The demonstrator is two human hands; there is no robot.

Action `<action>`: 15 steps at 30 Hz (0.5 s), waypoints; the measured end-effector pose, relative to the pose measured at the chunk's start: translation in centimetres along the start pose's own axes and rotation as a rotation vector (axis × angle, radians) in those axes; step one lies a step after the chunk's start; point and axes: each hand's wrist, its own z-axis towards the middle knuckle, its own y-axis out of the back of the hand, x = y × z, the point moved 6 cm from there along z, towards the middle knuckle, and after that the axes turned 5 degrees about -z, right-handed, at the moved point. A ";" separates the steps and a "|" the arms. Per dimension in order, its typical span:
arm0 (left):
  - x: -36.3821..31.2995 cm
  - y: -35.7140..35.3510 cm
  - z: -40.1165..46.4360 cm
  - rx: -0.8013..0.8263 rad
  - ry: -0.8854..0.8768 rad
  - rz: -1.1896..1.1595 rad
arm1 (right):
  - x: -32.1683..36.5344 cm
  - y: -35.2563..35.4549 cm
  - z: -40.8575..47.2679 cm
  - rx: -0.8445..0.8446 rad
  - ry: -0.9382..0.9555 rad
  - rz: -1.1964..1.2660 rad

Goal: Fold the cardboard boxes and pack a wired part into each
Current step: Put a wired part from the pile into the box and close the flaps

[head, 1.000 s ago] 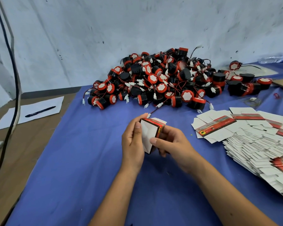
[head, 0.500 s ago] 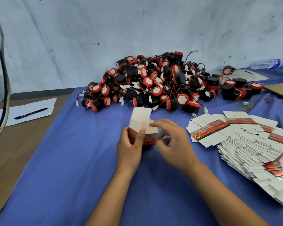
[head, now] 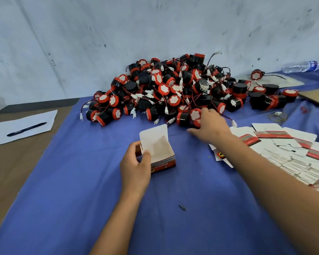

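A small cardboard box (head: 160, 153) stands folded on the blue cloth (head: 72, 190), its white lid flap upright and its top open. My left hand (head: 134, 164) grips its left side, thumb on the near wall. My right hand (head: 210, 124) has reached to the front edge of the big pile of red-and-black wired parts (head: 173, 89). Its fingers lie over one wired part (head: 192, 115) with a white face, thumb stretched out below. Whether they clasp it is hidden.
A fanned stack of flat unfolded boxes (head: 293, 153) lies at the right. A sheet of paper with a pen (head: 26, 127) sits at the left on the brown table. At the back right lie a water bottle (head: 300, 66) and a cardboard sheet (head: 317, 96).
My right hand left the box and moved up and right to the pile. The box now stands on the cloth with its lid open, held by my left hand alone.
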 end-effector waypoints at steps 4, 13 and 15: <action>0.3 1.0 0.2 -0.082 0.029 -0.031 | 5.1 -0.3 -4.9 -0.035 0.125 -0.035; 1.0 3.7 1.1 -0.188 0.088 -0.049 | 8.0 -1.4 -9.9 0.401 0.515 0.006; 1.2 4.1 1.3 -0.216 0.099 -0.064 | 7.9 0.4 -9.9 0.130 0.535 0.041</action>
